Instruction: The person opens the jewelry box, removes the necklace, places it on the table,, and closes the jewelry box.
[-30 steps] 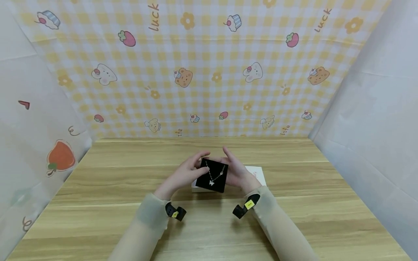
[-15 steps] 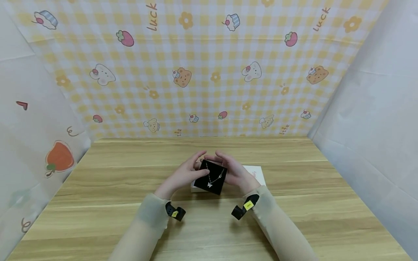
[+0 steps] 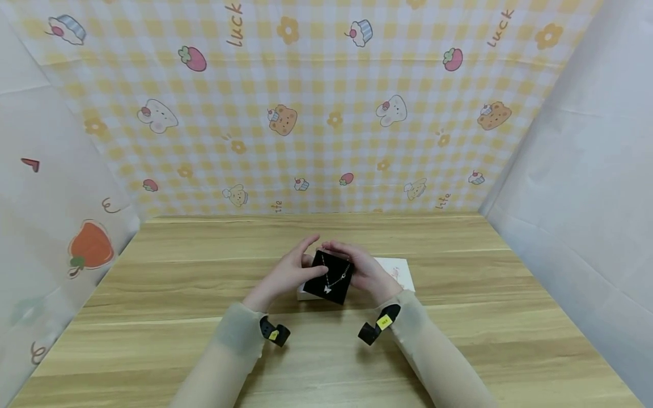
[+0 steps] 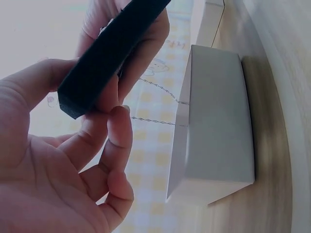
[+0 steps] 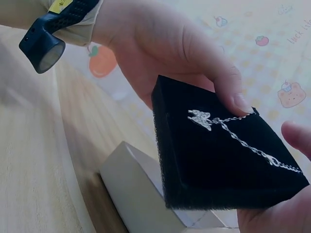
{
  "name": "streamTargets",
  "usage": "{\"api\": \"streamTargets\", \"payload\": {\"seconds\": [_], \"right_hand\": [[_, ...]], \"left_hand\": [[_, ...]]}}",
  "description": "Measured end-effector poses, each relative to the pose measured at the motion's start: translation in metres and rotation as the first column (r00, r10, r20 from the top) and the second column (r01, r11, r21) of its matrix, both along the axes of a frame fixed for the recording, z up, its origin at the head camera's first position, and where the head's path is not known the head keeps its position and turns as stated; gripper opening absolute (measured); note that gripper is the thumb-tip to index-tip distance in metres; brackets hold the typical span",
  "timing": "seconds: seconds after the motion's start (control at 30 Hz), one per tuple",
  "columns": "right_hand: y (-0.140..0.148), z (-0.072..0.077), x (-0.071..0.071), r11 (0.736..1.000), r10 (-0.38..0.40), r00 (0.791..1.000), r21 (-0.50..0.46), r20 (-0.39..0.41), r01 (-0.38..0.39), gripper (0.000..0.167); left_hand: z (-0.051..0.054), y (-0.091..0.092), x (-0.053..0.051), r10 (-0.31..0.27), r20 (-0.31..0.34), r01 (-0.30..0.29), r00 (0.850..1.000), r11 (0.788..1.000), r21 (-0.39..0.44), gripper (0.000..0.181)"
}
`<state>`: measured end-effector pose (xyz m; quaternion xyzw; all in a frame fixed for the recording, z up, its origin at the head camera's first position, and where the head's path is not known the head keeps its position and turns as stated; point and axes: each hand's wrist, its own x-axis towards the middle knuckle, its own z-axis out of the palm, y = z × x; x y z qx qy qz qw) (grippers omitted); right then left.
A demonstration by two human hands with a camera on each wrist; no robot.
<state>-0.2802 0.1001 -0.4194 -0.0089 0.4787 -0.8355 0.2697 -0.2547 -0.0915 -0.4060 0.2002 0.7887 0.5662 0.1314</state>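
Nearest: wrist cameras are hanging off both sleeves. Left hand is pinching the black pad by its left edge, thumb pressing on the top face. Right hand is curling around the far right corner. Pad is sitting off the table, between the hands. It's looking near square, so no clear long axis; top face is pointing up at the head camera, near edge sloping down to the right. Butterfly pendant is pointing toward the person, chain running away in a V. Versus a second ago: right thumb is folding in instead of standing out; pad is turning slightly clockwise. Beyond: two chain strands are reaching toward the white box on the table, a white printed piece lying to its right. Farthest, the checked backdrop is hanging.
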Motion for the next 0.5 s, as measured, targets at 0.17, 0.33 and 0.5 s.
{"api": "streamTargets", "payload": {"seconds": [0.17, 0.33, 0.5], "right_hand": [[-0.0034, -0.0018, -0.0010, 0.999, -0.046, 0.999, 0.020, -0.004, 0.046, 0.032], [-0.0040, -0.0039, -0.0007, 0.996, -0.081, 0.997, 0.047, 0.000, 0.081, 0.031], [-0.0036, -0.0042, 0.0003, 0.991, -0.105, 0.994, 0.079, 0.012, 0.104, 0.028]], "left_hand": [[-0.0010, 0.0009, 0.0004, -0.014, -0.021, 0.013, 1.000, 1.000, -0.006, 0.077], [-0.0039, 0.0021, 0.0003, -0.024, -0.042, 0.023, 0.999, 0.999, -0.024, 0.076], [-0.0054, 0.0033, -0.0004, -0.028, -0.026, 0.027, 0.999, 1.000, -0.016, 0.075]]}}
